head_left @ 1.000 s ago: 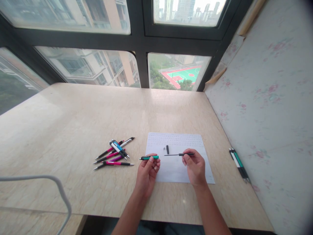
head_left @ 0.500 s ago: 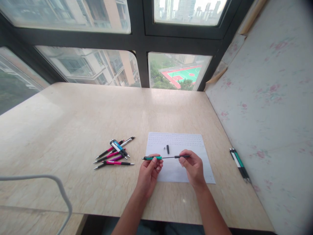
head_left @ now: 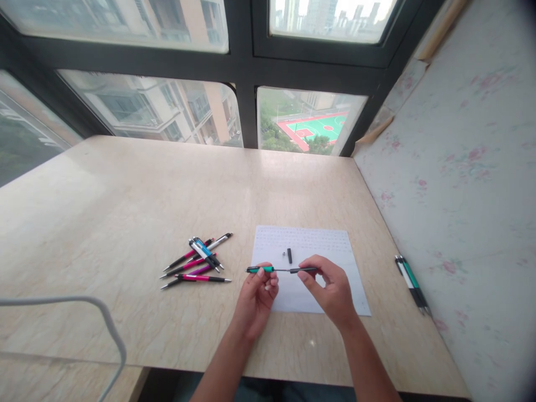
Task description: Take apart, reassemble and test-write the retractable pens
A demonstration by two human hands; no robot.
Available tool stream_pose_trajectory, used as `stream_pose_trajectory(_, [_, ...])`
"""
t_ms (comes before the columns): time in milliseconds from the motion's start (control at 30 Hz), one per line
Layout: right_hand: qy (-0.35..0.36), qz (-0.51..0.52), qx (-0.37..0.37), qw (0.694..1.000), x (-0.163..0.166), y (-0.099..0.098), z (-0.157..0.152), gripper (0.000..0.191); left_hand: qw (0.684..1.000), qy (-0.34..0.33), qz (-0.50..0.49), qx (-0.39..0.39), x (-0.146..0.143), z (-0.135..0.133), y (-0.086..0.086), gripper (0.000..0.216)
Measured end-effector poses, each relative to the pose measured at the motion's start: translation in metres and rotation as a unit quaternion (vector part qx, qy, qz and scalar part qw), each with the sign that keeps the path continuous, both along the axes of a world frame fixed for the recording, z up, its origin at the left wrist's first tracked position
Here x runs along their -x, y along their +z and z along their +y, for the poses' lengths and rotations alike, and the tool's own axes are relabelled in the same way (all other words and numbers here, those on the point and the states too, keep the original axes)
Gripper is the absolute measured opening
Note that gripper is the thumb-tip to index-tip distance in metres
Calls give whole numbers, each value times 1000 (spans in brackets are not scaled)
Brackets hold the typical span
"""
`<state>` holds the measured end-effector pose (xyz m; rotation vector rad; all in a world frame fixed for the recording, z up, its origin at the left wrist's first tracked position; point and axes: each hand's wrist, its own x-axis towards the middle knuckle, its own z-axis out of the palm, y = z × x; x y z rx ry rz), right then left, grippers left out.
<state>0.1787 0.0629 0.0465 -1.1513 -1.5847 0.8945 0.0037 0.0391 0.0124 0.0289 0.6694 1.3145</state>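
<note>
My left hand (head_left: 258,296) pinches the green upper barrel (head_left: 268,269) of a ballpoint pen, its black clip end pointing left. A thin dark refill (head_left: 281,271) reaches from the barrel's right end toward my right hand (head_left: 329,287). There, thumb and fingers grip a black tube-like pen section (head_left: 304,270) that sits around the refill, apart from the barrel. Both hands are over the lower part of a sheet of written paper (head_left: 335,298). A short black pen piece (head_left: 289,255) and a tiny grey part (head_left: 283,254) lie on the sheet beyond the refill.
Several assembled pens (head_left: 196,262) in pink, blue, white and purple are heaped left of the sheet. Two more pens, one white and one green (head_left: 412,282), lie against the wall (head_left: 473,223) at right. A grey cable (head_left: 104,312) arches at lower left. Windows stand behind the counter.
My right hand has moved left with the black pen section, so less of the refill shows between it and the green barrel. My left hand keeps its hold; the view shifts slightly.
</note>
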Motion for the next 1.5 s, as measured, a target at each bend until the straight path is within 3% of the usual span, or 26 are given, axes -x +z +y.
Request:
stream_pose_trajectory(133, [-16, -11, -15, 1000, 6, 15, 0, 7, 998, 9, -63, 11, 3, 0, -1, 15])
stream_pose_trajectory(267, [-46, 2, -21, 999, 3, 16, -9, 9, 996, 24, -88, 12, 5, -1, -2, 12])
stream_pose_trajectory(433, [-139, -2, 24, 990, -10, -4, -13, 15, 996, 31, -85, 13, 4, -1, 0, 12])
stream_pose_trajectory(533, [-161, -78, 53, 982, -12, -24, -5, 18, 997, 32, -70, 13, 3, 0, 2, 11])
stream_pose_trajectory(733, [-187, -284, -14, 940, 4, -50, 13, 20, 998, 36, -48, 7, 3, 1, 2, 14])
stream_pose_trajectory(867, [-206, -317, -20, 925, 17, -52, 19, 22, 999, 28, -29, 7, 2, 1, 1, 15])
stream_pose_trajectory(1067, [-182, -247, 14, 952, 15, -50, 17, 30, 1000, 12, 11, 8, 0, 0, 2, 20])
stream_pose_trajectory(1200, [-138, -83, 74, 984, 2, -49, 9, 38, 999, 14, 51, -3, -3, -1, 1, 22])
stream_pose_trajectory(1333, [-47, 68, 105, 991, -4, -47, 0, 45, 993, 13, 117, -8, -6, -2, -1, 23])
stream_pose_trajectory(1500, [-8, 31, 105, 994, -3, -40, -3, 26, 982, 15, 187, -26, -9, -3, -1, 24])
